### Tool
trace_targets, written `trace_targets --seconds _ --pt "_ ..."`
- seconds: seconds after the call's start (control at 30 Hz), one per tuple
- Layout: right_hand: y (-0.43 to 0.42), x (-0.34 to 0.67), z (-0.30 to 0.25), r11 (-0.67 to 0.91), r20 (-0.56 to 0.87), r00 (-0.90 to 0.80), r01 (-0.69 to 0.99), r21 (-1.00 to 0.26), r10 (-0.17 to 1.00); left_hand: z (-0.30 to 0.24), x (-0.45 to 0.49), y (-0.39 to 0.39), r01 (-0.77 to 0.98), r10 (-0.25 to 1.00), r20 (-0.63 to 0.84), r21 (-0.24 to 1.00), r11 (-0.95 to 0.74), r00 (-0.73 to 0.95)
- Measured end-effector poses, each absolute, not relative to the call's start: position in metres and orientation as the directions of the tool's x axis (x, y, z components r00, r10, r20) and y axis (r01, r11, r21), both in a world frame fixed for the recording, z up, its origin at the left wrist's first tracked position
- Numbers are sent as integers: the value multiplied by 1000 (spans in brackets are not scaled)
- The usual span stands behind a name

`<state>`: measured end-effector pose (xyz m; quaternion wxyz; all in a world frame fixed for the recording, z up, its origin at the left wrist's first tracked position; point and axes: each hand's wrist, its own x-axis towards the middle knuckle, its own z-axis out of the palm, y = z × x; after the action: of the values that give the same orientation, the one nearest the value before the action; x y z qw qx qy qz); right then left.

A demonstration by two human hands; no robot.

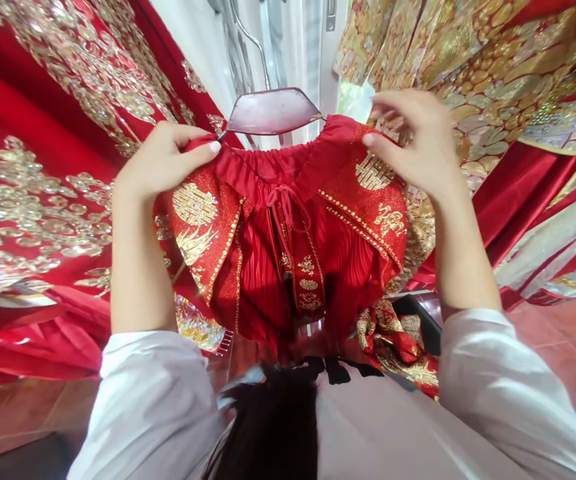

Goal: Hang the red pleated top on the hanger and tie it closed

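Observation:
In front of me a red skirt [263, 257] with gold embroidery and a tied drawstring hangs by its gathered waistband from a metal hanger [274, 110]. My left hand [161, 160] pinches the waistband's left end, thumb on top, at the hanger's left end. At the other side my right hand [413, 137] has thumb and fingers apart over the skirt's right shoulder-like edge. Its thumb tip is close to the gold emblem there, and I cannot tell whether it touches the cloth. The hanger's hook rises toward the rail area at the top.
Red garments with gold sequins [33, 173] hang close on the left. Gold patterned garments [448, 73] hang on the right. Below, a red and gold cloth [398, 343] lies by a black bin [421, 313] on the reddish tiled floor [558, 347].

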<state>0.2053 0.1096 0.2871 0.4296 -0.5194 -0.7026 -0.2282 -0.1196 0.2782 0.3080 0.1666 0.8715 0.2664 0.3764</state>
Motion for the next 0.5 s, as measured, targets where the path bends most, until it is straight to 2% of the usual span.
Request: trace_targets --seconds 0.03,0.1,0.13,0.2,0.27,0.37,0.43,0.5 --pt "125 211 295 391 729 -136 900 -192 670 307 -120 281 341 583 544 485 -806 604" --pt "147 216 300 425 574 -201 859 -286 794 304 -119 283 377 569 544 431 -820 616" --pt "153 217 298 438 564 -211 847 -302 798 302 -118 283 379 567 592 422 -824 573" --pt "157 218 291 458 644 -167 831 -316 747 298 -114 283 381 560 669 413 -827 489" --pt "156 220 282 452 731 -60 820 -352 680 293 -109 283 388 545 749 407 -827 376" --pt "154 229 271 409 780 72 819 -402 622 285 -105 283 398 483 857 384 -833 182" --pt "154 236 263 420 794 57 825 -379 605 281 -107 282 397 444 870 337 -854 216" --pt "153 243 257 472 797 -11 811 -346 604 282 -113 279 404 438 818 282 -870 373"
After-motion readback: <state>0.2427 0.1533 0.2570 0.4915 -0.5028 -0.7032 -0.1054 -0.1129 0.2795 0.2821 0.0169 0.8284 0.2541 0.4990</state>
